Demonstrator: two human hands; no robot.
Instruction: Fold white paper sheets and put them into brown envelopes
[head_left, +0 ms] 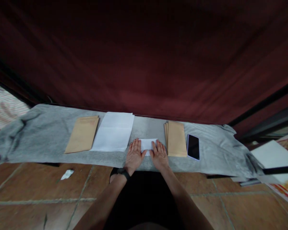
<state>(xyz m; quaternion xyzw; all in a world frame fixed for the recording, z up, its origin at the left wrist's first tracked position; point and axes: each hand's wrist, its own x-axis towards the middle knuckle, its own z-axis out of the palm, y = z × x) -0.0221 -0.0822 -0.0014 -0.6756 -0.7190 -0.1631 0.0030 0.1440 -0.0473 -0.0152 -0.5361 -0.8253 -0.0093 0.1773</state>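
A folded sheet of white paper [147,144] lies on the grey cloth in front of me. My left hand [133,153] rests flat on its left end, fingers stretched out. On the right end my right hand [159,155] presses down the same way, its thumb near the other one. Part of the paper is hidden under both hands. To the left lies a stack of white paper sheets [114,132], with a stack of brown envelopes [83,134] beyond it. Several more brown envelopes [177,139] lie just right of my right hand.
A phone [193,147] with a dark screen lies right of the envelopes. Grey cloth [48,137] covers the long narrow surface. A dark red curtain [144,76] hangs behind it. On the tiled floor [86,188] is a crumpled white scrap [67,174].
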